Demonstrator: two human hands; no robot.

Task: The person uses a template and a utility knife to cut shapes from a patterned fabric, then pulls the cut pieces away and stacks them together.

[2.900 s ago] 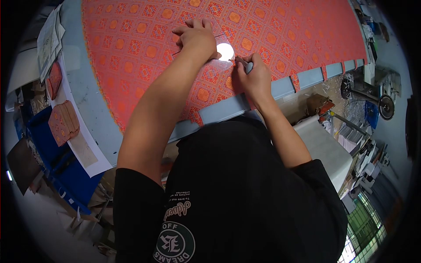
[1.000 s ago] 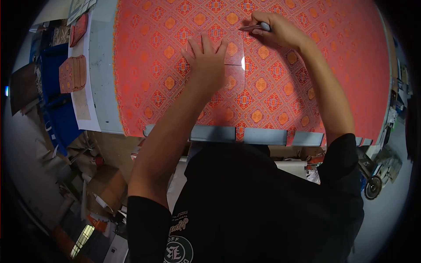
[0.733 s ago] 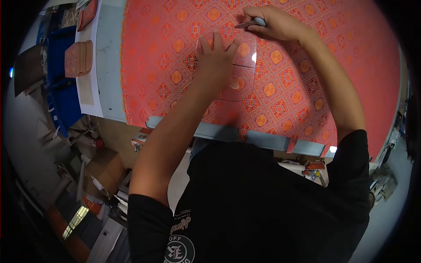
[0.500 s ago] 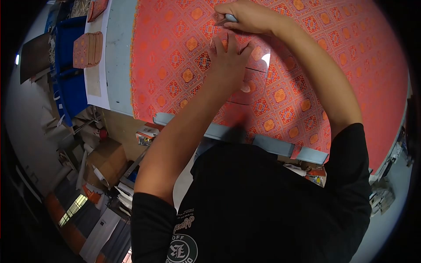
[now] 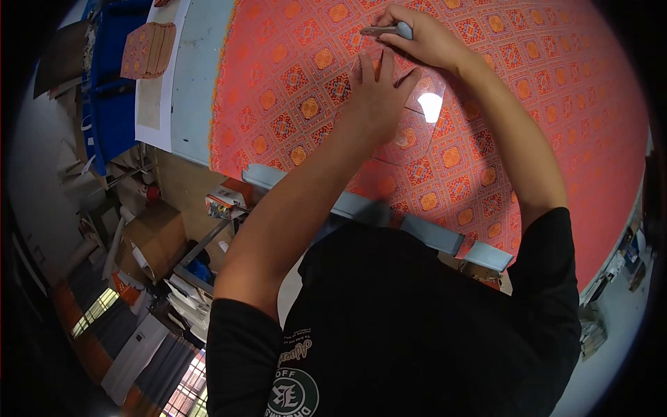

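Observation:
Red and orange patterned brocade cloth (image 5: pixel 445 149) covers the work table. A clear rigid template (image 5: pixel 424 121), with dark lines on it and a bright glare spot, lies on the cloth. My left hand (image 5: pixel 379 97) presses down on this template with its fingers spread. Just beyond those fingertips, my right hand (image 5: pixel 427 38) grips a knife (image 5: pixel 379 31) with a rounded grey-blue handle end. Its narrow dark blade points left over the cloth, close to the template's far edge. Part of the template is hidden under my left hand and forearm.
A stack of hexagonal cloth-covered pieces (image 5: pixel 148 50) sits on white paper (image 5: pixel 149 115) at the left. The table's near edge has grey-blue strips (image 5: pixel 431 235). Below left are a cardboard box (image 5: pixel 156 240) and a blue rack (image 5: pixel 114 83).
The view has shifted, so hands and cloth appear further right. The knife now lies more level, its blade showing more plainly beyond my left fingertips. My left hand still presses the template.

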